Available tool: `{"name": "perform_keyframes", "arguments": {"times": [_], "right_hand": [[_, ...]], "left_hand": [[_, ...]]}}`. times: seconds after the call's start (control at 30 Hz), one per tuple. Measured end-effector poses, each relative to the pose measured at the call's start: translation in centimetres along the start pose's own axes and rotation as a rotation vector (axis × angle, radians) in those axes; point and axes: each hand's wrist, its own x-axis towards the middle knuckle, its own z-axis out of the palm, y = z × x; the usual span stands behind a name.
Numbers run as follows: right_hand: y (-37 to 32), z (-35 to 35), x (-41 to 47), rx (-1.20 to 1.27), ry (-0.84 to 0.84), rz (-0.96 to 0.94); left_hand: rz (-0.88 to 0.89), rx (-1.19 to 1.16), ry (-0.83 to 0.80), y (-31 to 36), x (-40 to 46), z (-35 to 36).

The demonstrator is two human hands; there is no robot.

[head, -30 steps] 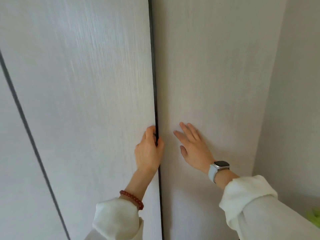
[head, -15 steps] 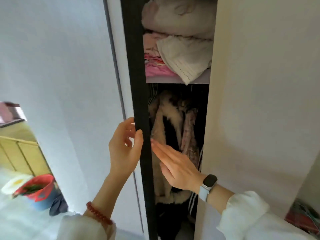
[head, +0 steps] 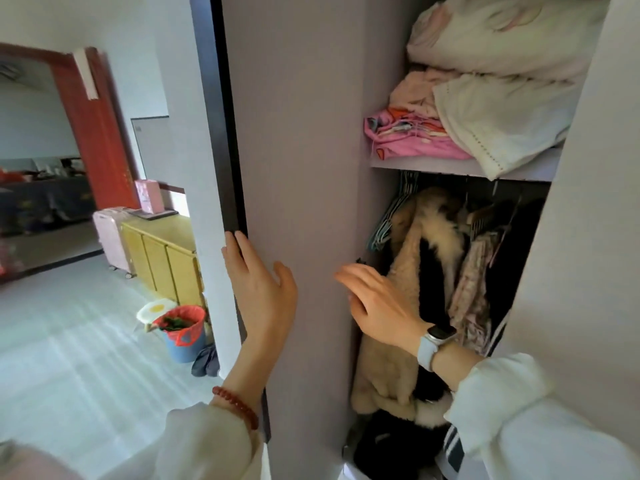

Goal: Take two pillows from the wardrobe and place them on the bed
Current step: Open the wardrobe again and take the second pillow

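The wardrobe's left door [head: 304, 133] stands swung wide open. My left hand [head: 258, 289] rests flat against its inner face near the dark edge, fingers apart. My right hand [head: 377, 306], with a watch on the wrist, is open in front of the hanging clothes and holds nothing. On the upper shelf [head: 433, 166] a white pillow [head: 498, 123] lies at the right and overhangs the shelf edge. A larger cream pillow [head: 502, 36] lies on top of it. Folded pink bedding [head: 405, 140] sits to their left.
Below the shelf hang a beige fur coat [head: 412, 271] and other garments. The right door [head: 581, 237] is at the frame's right. To the left lie pale floor, a blue bin with a red bag [head: 181, 332], a yellow cabinet [head: 162, 251], a pink suitcase [head: 110, 233] and a red door frame [head: 97, 133].
The wardrobe doors, shut a second ago, are now open. My left hand has swung the left door wide. My right hand has moved off the door to in front of the hanging clothes.
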Motion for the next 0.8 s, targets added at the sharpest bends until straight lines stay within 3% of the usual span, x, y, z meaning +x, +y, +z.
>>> {"name": "perform_keyframes", "arguments": {"times": [0.17, 0.33, 0.53, 0.7, 0.8], "right_hand": [[2.6, -3.1, -1.6, -0.073, 0.063, 0.082], [6.6, -7.9, -5.1, -0.200, 0.092, 0.249], [11.6, -15.1, -7.4, -0.395, 0.190, 0.479], [14.6, -19.0, -7.7, -0.478, 0.334, 0.671], [15.9, -19.4, -8.2, -0.502, 0.351, 0.730]], "left_hand": [[0.240, 0.115, -0.099, 1.6, -2.8, 3.2], [0.316, -0.029, -0.383, 5.4, -2.8, 9.2], [0.425, -0.230, -0.530, 13.0, 0.3, 17.7], [0.196, -0.629, -0.814, 20.2, 1.2, 24.1], [0.187, -0.751, -0.997, 23.0, 0.4, 27.2]]}}
